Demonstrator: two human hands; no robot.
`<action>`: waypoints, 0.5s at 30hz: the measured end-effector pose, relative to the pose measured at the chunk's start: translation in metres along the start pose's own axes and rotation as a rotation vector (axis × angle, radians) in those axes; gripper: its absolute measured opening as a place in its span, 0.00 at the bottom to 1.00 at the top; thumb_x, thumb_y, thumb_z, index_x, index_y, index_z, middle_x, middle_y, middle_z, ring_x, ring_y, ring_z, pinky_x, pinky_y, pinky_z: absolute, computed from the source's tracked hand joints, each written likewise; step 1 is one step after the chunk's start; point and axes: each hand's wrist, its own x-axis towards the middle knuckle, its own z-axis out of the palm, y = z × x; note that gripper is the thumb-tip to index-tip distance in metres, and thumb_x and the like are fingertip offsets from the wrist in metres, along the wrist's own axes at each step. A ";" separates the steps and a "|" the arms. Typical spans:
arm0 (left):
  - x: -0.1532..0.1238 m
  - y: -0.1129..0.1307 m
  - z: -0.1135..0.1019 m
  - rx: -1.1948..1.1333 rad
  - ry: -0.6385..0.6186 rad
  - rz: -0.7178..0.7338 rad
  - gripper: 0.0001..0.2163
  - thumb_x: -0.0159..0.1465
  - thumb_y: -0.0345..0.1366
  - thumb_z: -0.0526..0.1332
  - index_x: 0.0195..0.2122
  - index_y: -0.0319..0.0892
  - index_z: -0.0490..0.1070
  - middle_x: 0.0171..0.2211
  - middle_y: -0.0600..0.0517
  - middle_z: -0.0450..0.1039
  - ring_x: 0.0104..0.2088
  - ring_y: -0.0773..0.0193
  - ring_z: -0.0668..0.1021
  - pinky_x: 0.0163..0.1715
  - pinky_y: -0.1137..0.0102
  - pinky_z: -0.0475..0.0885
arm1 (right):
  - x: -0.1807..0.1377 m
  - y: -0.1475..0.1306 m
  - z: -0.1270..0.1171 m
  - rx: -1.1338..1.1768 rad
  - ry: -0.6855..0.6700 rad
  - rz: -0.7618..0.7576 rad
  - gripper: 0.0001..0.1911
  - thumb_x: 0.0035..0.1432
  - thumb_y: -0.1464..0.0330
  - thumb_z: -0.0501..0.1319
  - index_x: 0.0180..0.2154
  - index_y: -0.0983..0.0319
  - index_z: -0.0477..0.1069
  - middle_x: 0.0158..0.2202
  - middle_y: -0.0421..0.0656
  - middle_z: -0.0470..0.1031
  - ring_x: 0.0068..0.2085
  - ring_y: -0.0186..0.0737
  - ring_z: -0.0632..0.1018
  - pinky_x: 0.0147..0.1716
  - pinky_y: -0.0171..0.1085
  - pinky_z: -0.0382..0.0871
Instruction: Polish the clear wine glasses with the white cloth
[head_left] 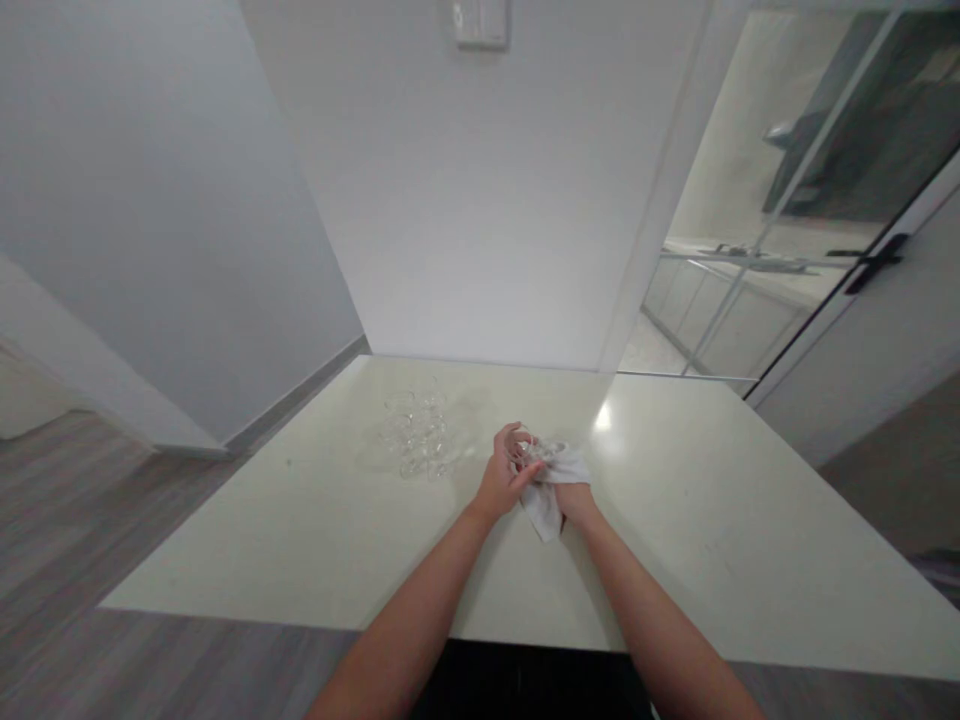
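My left hand point(504, 475) is closed around a clear drinking glass point(523, 450), its fingers curled about the side. My right hand point(574, 497) grips a white cloth point(545, 508), which drapes over its fingers and hangs down between my wrists. The cloth touches the glass on its right side. Most of the right fingers are hidden under the fabric. To the left of my hands, a cluster of several clear glasses point(416, 430) stands on the pale table; their outlines are faint.
The white table point(262, 540) meets a white wall point(480, 220) at its far edge. On the right is a glass-paned door with a black handle point(877, 263). Grey wood flooring point(75, 530) lies left of the table. A switch plate point(481, 22) is on the wall.
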 end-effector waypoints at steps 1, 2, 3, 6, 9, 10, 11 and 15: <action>0.000 -0.001 0.000 -0.004 0.022 0.007 0.30 0.61 0.39 0.63 0.59 0.46 0.47 0.45 0.47 0.67 0.30 0.70 0.71 0.32 0.73 0.67 | -0.002 0.001 0.000 -0.085 -0.023 -0.022 0.14 0.57 0.62 0.54 0.37 0.58 0.77 0.45 0.46 0.79 0.49 0.45 0.76 0.54 0.46 0.68; 0.001 -0.002 0.000 -0.008 0.046 0.014 0.30 0.61 0.39 0.63 0.59 0.46 0.47 0.44 0.47 0.67 0.31 0.70 0.71 0.32 0.73 0.67 | -0.004 0.002 0.000 -0.161 -0.036 -0.044 0.15 0.58 0.63 0.53 0.39 0.59 0.77 0.47 0.46 0.78 0.51 0.45 0.75 0.55 0.47 0.66; 0.001 -0.003 -0.001 -0.011 0.072 0.022 0.30 0.61 0.39 0.63 0.59 0.46 0.48 0.44 0.48 0.67 0.32 0.69 0.71 0.33 0.72 0.68 | -0.008 0.003 0.001 -0.239 -0.042 -0.071 0.16 0.58 0.63 0.52 0.41 0.59 0.76 0.49 0.47 0.77 0.53 0.45 0.74 0.57 0.47 0.64; 0.004 -0.005 -0.003 -0.018 0.189 0.059 0.28 0.62 0.41 0.62 0.59 0.46 0.49 0.40 0.50 0.66 0.34 0.68 0.72 0.34 0.72 0.68 | -0.018 0.002 0.005 -0.521 -0.146 -0.204 0.18 0.60 0.66 0.51 0.47 0.62 0.74 0.55 0.51 0.72 0.57 0.47 0.72 0.60 0.50 0.60; 0.010 -0.003 -0.005 -0.018 0.368 0.049 0.27 0.63 0.42 0.60 0.59 0.47 0.49 0.41 0.50 0.66 0.34 0.67 0.72 0.33 0.72 0.68 | -0.027 -0.004 0.009 -0.629 -0.320 -0.351 0.17 0.60 0.66 0.53 0.48 0.61 0.74 0.56 0.50 0.71 0.58 0.47 0.71 0.58 0.48 0.62; 0.012 0.000 -0.005 -0.008 0.430 0.026 0.27 0.63 0.42 0.60 0.59 0.47 0.49 0.42 0.49 0.66 0.35 0.67 0.72 0.32 0.73 0.68 | -0.029 -0.008 0.010 -0.633 -0.360 -0.383 0.16 0.60 0.66 0.54 0.47 0.61 0.74 0.56 0.49 0.71 0.57 0.47 0.71 0.57 0.48 0.63; 0.016 0.004 -0.004 0.010 0.476 0.001 0.28 0.62 0.42 0.61 0.60 0.47 0.49 0.44 0.48 0.66 0.35 0.67 0.73 0.32 0.73 0.68 | -0.029 -0.012 0.011 -0.627 -0.384 -0.400 0.16 0.60 0.66 0.54 0.47 0.60 0.74 0.55 0.49 0.72 0.57 0.47 0.72 0.57 0.48 0.63; 0.034 0.020 0.013 0.148 0.344 -0.062 0.29 0.59 0.43 0.64 0.58 0.47 0.52 0.44 0.48 0.69 0.38 0.65 0.74 0.33 0.72 0.68 | -0.025 -0.028 0.014 -0.566 -0.405 -0.381 0.17 0.58 0.70 0.54 0.48 0.60 0.73 0.55 0.48 0.72 0.58 0.46 0.70 0.59 0.46 0.62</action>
